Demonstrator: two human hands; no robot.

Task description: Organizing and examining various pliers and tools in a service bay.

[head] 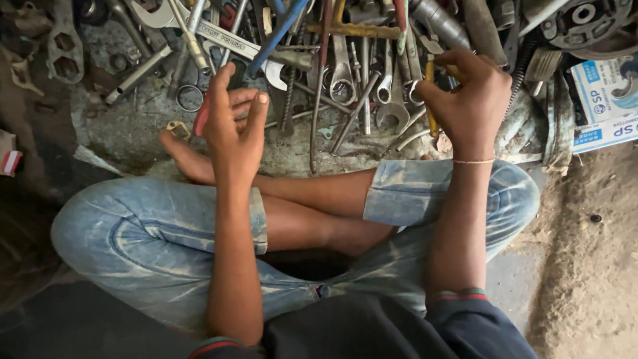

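My left hand (232, 129) is raised over my crossed legs with its fingers spread and nothing clearly in it. A red handle (201, 118) shows just past its left edge, seemingly lying behind it. My right hand (468, 100) is closed on a thin yellow-handled tool (430, 106), held upright in front of a pile of spanners (372, 80). Both hands hover at the near edge of the tool pile. My bare foot (186, 159) rests on the ground beside the left hand.
Many spanners, rods and screwdrivers cover the rough floor ahead, including a blue-handled tool (279, 30) and a metal ring (189, 98). A blue and white carton (608, 100) and round metal parts (585, 23) lie at the right. Sandy ground (591, 266) runs along the right side.
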